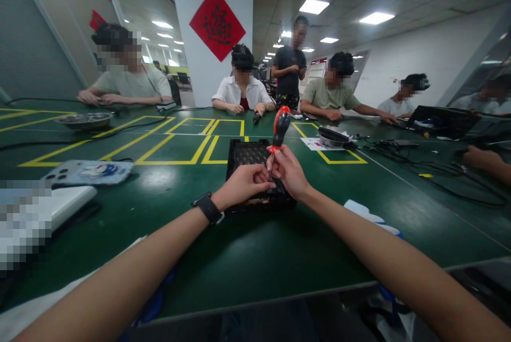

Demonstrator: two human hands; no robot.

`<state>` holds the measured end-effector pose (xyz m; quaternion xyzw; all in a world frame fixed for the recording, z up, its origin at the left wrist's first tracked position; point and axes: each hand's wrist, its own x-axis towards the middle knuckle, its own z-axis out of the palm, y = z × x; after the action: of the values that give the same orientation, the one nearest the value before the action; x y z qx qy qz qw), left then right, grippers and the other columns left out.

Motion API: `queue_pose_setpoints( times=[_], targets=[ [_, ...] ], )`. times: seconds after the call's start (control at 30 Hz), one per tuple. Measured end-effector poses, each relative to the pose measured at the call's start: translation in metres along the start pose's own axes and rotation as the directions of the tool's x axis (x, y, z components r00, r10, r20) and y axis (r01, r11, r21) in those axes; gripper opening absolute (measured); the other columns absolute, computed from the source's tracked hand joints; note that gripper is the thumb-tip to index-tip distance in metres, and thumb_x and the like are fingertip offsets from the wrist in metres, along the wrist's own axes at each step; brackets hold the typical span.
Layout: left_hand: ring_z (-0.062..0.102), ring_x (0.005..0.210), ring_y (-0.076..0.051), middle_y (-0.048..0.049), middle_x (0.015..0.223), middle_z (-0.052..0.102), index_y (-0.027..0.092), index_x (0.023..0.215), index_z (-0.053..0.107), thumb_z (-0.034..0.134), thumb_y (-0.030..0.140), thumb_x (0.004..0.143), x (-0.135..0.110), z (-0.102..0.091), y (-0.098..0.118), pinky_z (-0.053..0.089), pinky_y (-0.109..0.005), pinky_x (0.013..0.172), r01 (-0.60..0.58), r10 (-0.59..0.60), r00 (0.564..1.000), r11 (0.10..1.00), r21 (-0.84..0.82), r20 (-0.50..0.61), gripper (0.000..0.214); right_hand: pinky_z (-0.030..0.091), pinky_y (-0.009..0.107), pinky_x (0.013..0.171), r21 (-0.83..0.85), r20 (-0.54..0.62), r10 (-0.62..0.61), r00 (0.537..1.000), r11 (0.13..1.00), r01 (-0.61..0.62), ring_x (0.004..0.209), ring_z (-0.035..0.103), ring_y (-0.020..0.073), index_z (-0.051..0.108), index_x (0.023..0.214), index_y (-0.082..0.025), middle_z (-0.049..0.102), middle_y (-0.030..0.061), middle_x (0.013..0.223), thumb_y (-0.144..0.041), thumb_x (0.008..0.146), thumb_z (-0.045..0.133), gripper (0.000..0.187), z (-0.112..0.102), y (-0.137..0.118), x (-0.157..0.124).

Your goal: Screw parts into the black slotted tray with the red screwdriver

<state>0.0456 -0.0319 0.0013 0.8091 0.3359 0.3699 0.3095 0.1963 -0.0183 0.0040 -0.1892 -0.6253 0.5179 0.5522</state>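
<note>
A screwdriver (281,128) with a black and red handle stands almost upright, tip down. My right hand (290,171) is closed around its shaft just below the handle. Beside it, my left hand (246,185) is closed in a pinch close to the shaft's lower end; whatever its fingertips hold is hidden. Both hands are over a black plastic crate (248,151) with a patterned inside, which sits on the green table (239,257). The screwdriver's tip cannot be made out between my fingers.
A phone in a patterned case (90,171) lies at left, near a white object (75,201). Metal bowls stand at far left (85,121) and right (333,138). Black cables (423,163) and a laptop (441,121) lie at right. Several people sit around the table; one stands behind.
</note>
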Motion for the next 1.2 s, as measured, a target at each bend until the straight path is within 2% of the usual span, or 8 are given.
queue_pose_setpoints(
  times=[0.17, 0.37, 0.6, 0.7, 0.87, 1.03, 1.2],
  targets=[
    [0.056, 0.058, -0.012, -0.0017, 0.065, 0.061, 0.012, 0.075, 0.059, 0.064, 0.039, 0.069, 0.001, 0.000, -0.006, 0.044, -0.023, 0.056, 0.020, -0.020, 1.000, 1.000, 0.007, 0.000, 0.029, 0.030, 0.016, 0.044, -0.040, 0.016, -0.004, 1.000, 0.999, 0.005, 0.045, 0.036, 0.0047, 0.044, 0.101, -0.021, 0.053, -0.0047, 0.063, -0.038, 0.084, 0.046, 0.023, 0.000, -0.001, -0.001],
    [0.061, 0.069, -0.014, -0.0054, 0.076, 0.066, 0.011, 0.081, 0.059, 0.058, 0.032, 0.075, 0.000, -0.001, -0.004, 0.047, -0.025, 0.064, 0.050, -0.036, 0.995, 0.987, -0.156, 0.091, 0.021, 0.032, 0.019, 0.045, -0.006, 0.083, 0.020, 0.996, 1.000, -0.020, 0.046, 0.039, 0.0064, 0.046, 0.109, -0.020, 0.053, -0.0026, 0.064, -0.039, 0.088, 0.033, 0.031, 0.000, -0.003, -0.001],
    [0.054, 0.059, -0.011, -0.0016, 0.067, 0.061, 0.011, 0.080, 0.059, 0.066, 0.039, 0.067, 0.000, 0.000, -0.002, 0.044, -0.023, 0.057, 0.008, -0.008, 1.000, 1.000, -0.005, -0.028, 0.031, 0.030, 0.019, 0.045, -0.039, 0.050, -0.017, 0.999, 0.999, 0.019, 0.048, 0.039, 0.0063, 0.047, 0.104, -0.019, 0.052, -0.0031, 0.063, -0.036, 0.086, 0.041, 0.025, 0.001, -0.001, 0.000],
    [0.054, 0.059, -0.011, -0.0015, 0.066, 0.061, 0.011, 0.078, 0.059, 0.064, 0.037, 0.069, 0.000, -0.001, -0.002, 0.044, -0.022, 0.058, -0.002, 0.002, 1.000, 1.000, 0.021, -0.009, 0.027, 0.030, 0.018, 0.045, -0.046, 0.050, -0.001, 0.999, 0.999, 0.003, 0.048, 0.040, 0.0065, 0.046, 0.106, -0.019, 0.052, -0.0030, 0.063, -0.037, 0.086, 0.042, 0.027, 0.001, -0.002, -0.001],
    [0.058, 0.064, -0.012, -0.0033, 0.072, 0.063, 0.011, 0.077, 0.059, 0.056, 0.028, 0.076, -0.002, -0.002, 0.004, 0.045, -0.023, 0.062, -0.032, 0.034, 0.996, 0.999, -0.032, 0.077, 0.017, 0.034, 0.019, 0.045, 0.001, 0.082, 0.039, 0.996, 0.999, -0.039, 0.046, 0.036, 0.0062, 0.046, 0.111, -0.019, 0.051, -0.0027, 0.064, -0.040, 0.088, 0.035, 0.033, 0.001, -0.004, -0.001],
    [0.055, 0.061, -0.010, -0.0021, 0.069, 0.062, 0.011, 0.078, 0.060, 0.055, 0.026, 0.075, -0.002, 0.000, 0.005, 0.044, -0.022, 0.059, -0.017, 0.018, 0.999, 1.000, -0.013, 0.040, 0.017, 0.034, 0.018, 0.044, -0.002, 0.064, 0.021, 0.998, 1.000, -0.021, 0.044, 0.034, 0.0053, 0.044, 0.108, -0.021, 0.052, -0.0036, 0.065, -0.038, 0.086, 0.041, 0.028, 0.001, -0.003, -0.001],
    [0.054, 0.058, -0.011, -0.0019, 0.065, 0.061, 0.011, 0.076, 0.061, 0.063, 0.035, 0.069, -0.001, 0.001, 0.001, 0.043, -0.022, 0.056, 0.015, -0.015, 1.000, 0.999, 0.031, -0.003, 0.026, 0.033, 0.016, 0.044, -0.029, 0.034, 0.004, 0.999, 1.000, -0.003, 0.045, 0.035, 0.0049, 0.044, 0.104, -0.021, 0.052, -0.0041, 0.064, -0.038, 0.084, 0.045, 0.027, 0.002, -0.003, -0.002]
  ],
)
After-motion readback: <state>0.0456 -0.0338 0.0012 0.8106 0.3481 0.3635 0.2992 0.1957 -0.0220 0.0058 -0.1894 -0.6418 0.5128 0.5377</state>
